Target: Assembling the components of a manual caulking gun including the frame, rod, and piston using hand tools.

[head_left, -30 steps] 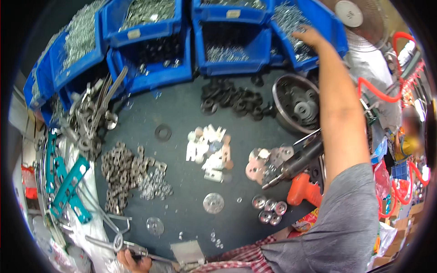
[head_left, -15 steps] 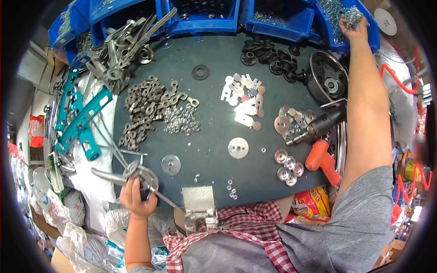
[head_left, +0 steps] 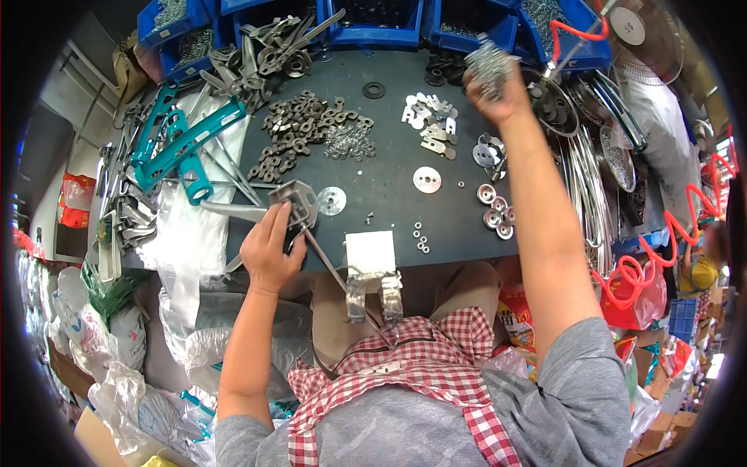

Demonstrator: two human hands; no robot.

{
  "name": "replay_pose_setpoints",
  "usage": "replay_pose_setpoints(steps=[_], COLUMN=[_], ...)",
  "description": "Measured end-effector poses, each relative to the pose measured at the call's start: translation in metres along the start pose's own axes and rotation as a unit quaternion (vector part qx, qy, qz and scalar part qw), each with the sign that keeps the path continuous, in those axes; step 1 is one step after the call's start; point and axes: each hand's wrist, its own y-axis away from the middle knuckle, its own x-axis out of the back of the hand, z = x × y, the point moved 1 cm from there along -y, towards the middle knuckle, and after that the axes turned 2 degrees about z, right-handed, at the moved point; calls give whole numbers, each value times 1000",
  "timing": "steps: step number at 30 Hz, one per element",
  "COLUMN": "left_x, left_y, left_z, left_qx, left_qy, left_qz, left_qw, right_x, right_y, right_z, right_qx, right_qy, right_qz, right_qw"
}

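Observation:
Above the far right part of the table, my right hand (head_left: 507,103) is closed around a heaped bunch of small silvery screws (head_left: 489,67). At the near left, my left hand (head_left: 271,253) grips a grey metal bracket assembly (head_left: 296,199) with a flat lever on its left and a long thin rod (head_left: 325,261) slanting down toward my lap. The assembly is held by the table's front edge, beside a round metal disc (head_left: 332,201). A second pale disc (head_left: 427,180) lies farther right. Small nuts (head_left: 421,237) lie near the front edge.
Blue bins (head_left: 377,35) line the back. Dark links (head_left: 292,128), small shiny parts (head_left: 350,142) and flat plates (head_left: 432,117) lie in piles. Teal frames (head_left: 191,148) are stacked left. A metal block (head_left: 371,253) stands at the front edge. A red coiled hose (head_left: 634,276) hangs right.
My right hand has come out of the far right bin with the screws and moved left over the table. The view has shifted; the left hand still grips the assembly.

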Motion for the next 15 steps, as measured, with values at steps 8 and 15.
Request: replay_pose_setpoints(steps=[8, 15], left_x=[2, -1], left_y=[2, 7], left_z=[1, -3], left_qx=[3, -9], left_qy=[9, -12], left_qz=[-2, 26], left_qw=[1000, 1000], right_x=[-2, -25], right_y=[23, 38], right_z=[121, 138], right_qx=[154, 119], right_qy=[664, 862], right_qz=[219, 185], right_qw=[699, 457])
